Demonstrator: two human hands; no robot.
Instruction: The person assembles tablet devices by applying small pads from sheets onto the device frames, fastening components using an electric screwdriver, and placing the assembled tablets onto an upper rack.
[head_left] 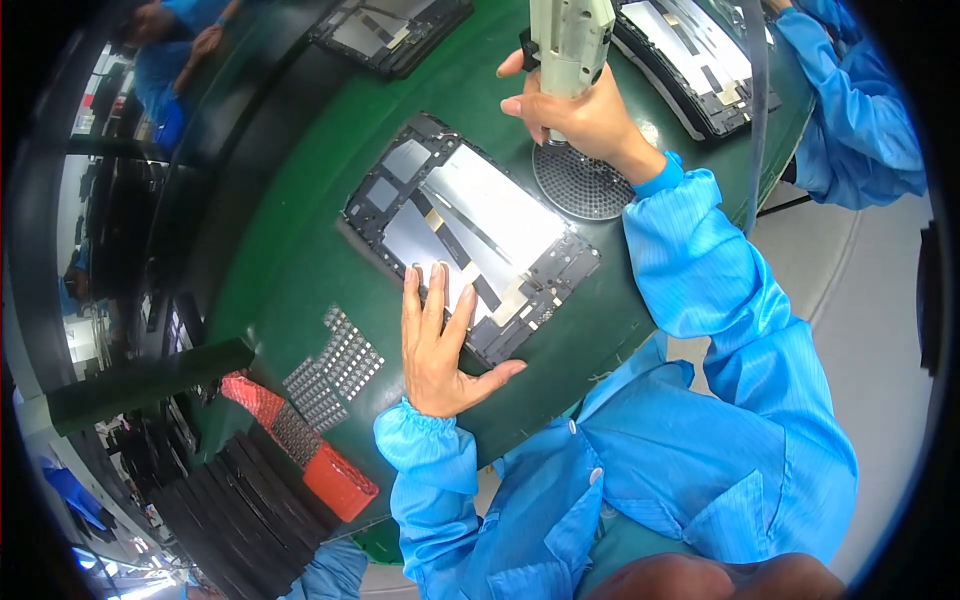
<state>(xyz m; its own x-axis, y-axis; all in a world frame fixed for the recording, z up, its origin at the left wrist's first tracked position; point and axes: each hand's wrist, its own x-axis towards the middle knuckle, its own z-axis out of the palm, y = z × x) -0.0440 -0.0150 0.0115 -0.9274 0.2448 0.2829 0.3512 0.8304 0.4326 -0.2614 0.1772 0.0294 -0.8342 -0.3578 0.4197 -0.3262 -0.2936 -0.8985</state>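
An opened tablet [510, 195] lies at a slant on the green table, its silver plates, dark ribbon strips and black edge parts exposed. My left hand [438, 350] rests on its near left edge, fingers stretched out and spread, gripping nothing. In my right hand [592, 118] is a pale, thick-bodied handheld tool that looks like an electric screwdriver [570, 50], held upright with the fingers wrapped around its lower part. Beneath that hand sits a round grey dish [583, 188] covered in small holes. The tool's tip is hidden by my hand.
Sheets of small square pieces [338, 362] lie left of my left hand, beside a red bubble-wrap pouch [340, 482]. Black flat panels [240, 510] are stacked at lower left. More opened tablets stand at the far left [385, 35] and far right [690, 60]. A co-worker's blue sleeve [850, 85] shows at right.
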